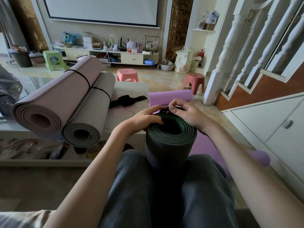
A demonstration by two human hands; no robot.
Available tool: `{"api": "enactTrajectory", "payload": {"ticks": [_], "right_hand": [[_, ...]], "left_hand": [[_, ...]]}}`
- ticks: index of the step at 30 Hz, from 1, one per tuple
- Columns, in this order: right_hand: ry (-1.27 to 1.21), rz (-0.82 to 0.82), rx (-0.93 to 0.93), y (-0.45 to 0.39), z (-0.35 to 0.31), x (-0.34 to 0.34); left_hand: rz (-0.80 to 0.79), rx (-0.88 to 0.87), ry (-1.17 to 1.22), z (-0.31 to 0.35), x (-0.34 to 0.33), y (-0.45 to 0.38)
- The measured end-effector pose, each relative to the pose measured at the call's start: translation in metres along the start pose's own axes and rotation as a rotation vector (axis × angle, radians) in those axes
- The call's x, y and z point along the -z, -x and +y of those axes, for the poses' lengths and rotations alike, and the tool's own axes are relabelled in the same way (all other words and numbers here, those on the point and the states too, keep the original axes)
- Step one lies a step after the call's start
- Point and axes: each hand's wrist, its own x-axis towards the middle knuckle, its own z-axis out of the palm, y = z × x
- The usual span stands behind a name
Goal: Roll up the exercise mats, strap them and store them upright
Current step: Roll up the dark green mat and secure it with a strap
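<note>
The person sits with a rolled dark green mat (171,142) held upright between the knees. The left hand (146,116) curls its fingers over the roll's top rim and steadies it. The right hand (185,112) pinches a black strap (165,110) at the far edge of the roll, so strapping of this mat looks under way but not finished. On the surface (131,89) to the left, 2 rolled mats already carry elastic bands: a pink mat (56,99) and a grey mat (92,116), lying side by side and touching. A purple mat (171,97) lies on the floor behind the hands, only partly rolled as far as can be seen. None of the 4 mats is stored upright yet.
</note>
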Motion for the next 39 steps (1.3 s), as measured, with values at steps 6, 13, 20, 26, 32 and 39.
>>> {"api": "enactTrajectory", "payload": {"ticks": [6,13,20,26,32,39], "right_hand": [[-0.025,0.397,-0.031,-0.002,0.008,-0.009],[-0.049,0.732,-0.209,0.024,0.009,-0.017],[-0.247,0.281,-0.067,0.124,-0.003,-0.026],[-0.005,0.218,0.036,0.146,-0.012,-0.051],[0.046,0.224,-0.002,0.147,-0.012,-0.049],[0.324,0.063,0.271,0.148,-0.019,-0.060]], "left_hand": [[0.155,-0.014,0.023,-0.009,-0.001,-0.001],[0.198,-0.032,-0.063,-0.008,0.002,0.000],[0.200,-0.121,0.068,-0.032,0.004,0.007],[0.232,-0.159,0.152,-0.031,-0.007,0.017],[0.195,-0.112,0.430,-0.044,-0.012,0.028],[0.008,-0.249,0.560,-0.072,-0.008,0.038]]}}
